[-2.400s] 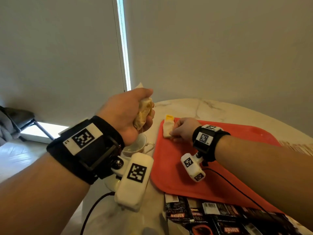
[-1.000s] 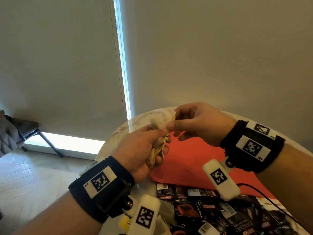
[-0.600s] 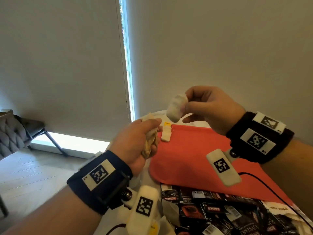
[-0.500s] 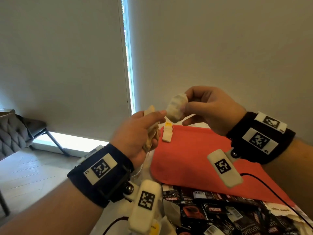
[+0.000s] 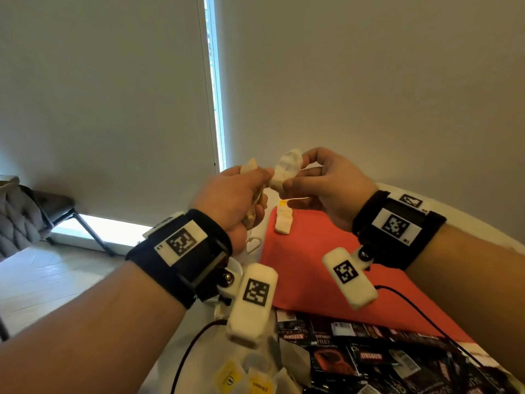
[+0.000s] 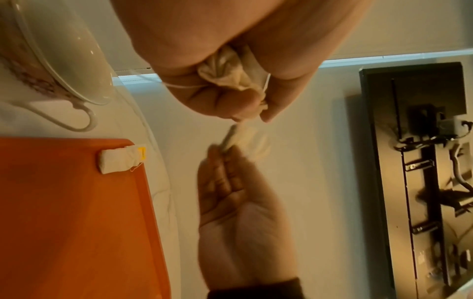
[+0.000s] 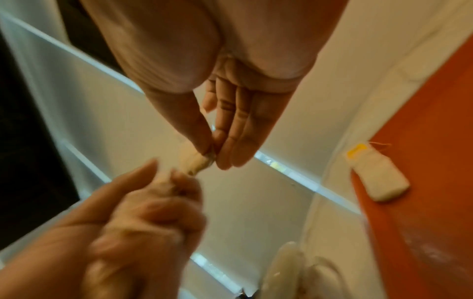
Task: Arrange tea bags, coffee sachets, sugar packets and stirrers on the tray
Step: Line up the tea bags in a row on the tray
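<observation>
Above the table's far left edge, the left hand (image 5: pixel 233 200) clutches a crumpled bunch of tea bags (image 6: pixel 227 70) in its curled fingers. The right hand (image 5: pixel 326 189) pinches one white tea bag (image 5: pixel 285 170) between thumb and fingertips, touching the left thumb. The red tray (image 5: pixel 312 280) holds a single tea bag (image 5: pixel 283 221) at its far left corner. Dark coffee sachets (image 5: pixel 369 359) lie off the tray, at its near side. A white cup (image 6: pixel 51 50) stands left of the tray.

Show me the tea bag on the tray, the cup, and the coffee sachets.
tea bag on the tray (image 5: pixel 283 223), head view, middle of its pouch
cup (image 6: pixel 55 50), left wrist view, its inner wall
coffee sachets (image 5: pixel 372 358), head view, a black sachet
</observation>
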### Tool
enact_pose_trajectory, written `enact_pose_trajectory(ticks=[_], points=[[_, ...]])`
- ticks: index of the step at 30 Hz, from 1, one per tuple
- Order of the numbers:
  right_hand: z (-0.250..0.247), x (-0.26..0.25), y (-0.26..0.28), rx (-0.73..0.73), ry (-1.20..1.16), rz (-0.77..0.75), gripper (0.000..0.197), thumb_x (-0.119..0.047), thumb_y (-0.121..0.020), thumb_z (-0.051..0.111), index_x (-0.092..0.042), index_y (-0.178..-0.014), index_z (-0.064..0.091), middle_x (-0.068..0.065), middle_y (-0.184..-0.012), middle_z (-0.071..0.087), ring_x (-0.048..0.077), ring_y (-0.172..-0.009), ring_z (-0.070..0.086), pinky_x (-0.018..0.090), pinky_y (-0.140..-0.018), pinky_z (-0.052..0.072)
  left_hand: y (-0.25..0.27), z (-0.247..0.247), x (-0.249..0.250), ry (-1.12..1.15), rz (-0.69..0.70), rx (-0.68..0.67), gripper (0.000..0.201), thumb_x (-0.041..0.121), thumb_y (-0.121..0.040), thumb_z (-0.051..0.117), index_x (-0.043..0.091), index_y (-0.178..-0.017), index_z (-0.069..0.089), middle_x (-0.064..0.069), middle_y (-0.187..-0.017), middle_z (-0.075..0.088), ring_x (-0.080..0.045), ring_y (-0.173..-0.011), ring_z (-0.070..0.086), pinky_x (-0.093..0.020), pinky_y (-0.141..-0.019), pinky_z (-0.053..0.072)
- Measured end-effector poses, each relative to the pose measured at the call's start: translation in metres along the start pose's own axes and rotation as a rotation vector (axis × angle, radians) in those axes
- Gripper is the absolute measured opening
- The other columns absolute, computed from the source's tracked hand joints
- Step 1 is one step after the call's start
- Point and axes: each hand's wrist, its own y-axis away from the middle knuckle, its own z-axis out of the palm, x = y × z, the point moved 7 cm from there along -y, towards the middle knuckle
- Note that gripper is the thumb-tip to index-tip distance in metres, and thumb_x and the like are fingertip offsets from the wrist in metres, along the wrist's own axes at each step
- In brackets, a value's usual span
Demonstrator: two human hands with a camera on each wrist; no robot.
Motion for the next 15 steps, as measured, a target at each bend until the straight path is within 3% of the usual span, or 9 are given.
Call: enact_pose_trajectory(ticks=[4,7,10,15], points=[[-0.017,0.056,-0.022,0.058,0.126,0.256,0.040,0.014,-0.082,0.072,-0.010,-0.101,0.047,0.018,-0.068,0.070,0.033,-0.069,0.074,0.045,-0.067,0.063,-0.011,-0.014,-0.004,0.024,-0.102,0.027,0.026,0.034,-0.093,0.078,0.009,-0.093,0.068,-0.003,-0.067,0.059,-0.006,-0.045,0.053,-0.018,-0.041,0.043],[-0.022,0.096,-0.027,0.030,0.313,0.414,0.036,0.014,-0.081,0.074,-0.011,-0.088,0.048,0.017,-0.067,0.068,0.031,-0.065,0.071,0.042,-0.062,0.063,-0.016,-0.020,-0.004,0.029,-0.110,0.019,0.024,0.031,-0.093,0.077,0.010,-0.091,0.066,-0.003,-0.072,0.059,-0.007,-0.048,0.053,-0.018,-0.040,0.043],[-0.018,0.119,-0.034,0.007,0.438,0.471,0.035,0.010,-0.078,0.078,-0.012,-0.082,0.051,0.015,-0.066,0.071,0.027,-0.064,0.073,0.032,-0.053,0.057,-0.017,-0.021,-0.001,0.023,-0.098,0.003,0.021,0.027,-0.094,0.076,0.010,-0.089,0.065,-0.002,-0.071,0.061,-0.008,-0.049,0.054,-0.018,-0.040,0.042],[-0.007,0.133,-0.046,-0.006,0.448,0.521,0.032,0.014,-0.081,0.073,-0.008,-0.084,0.051,0.019,-0.073,0.069,0.027,-0.064,0.069,0.033,-0.053,0.059,-0.015,-0.020,0.008,0.014,-0.076,0.004,0.019,0.025,-0.094,0.076,0.009,-0.090,0.065,0.000,-0.067,0.060,-0.007,-0.048,0.054,-0.018,-0.040,0.042]])
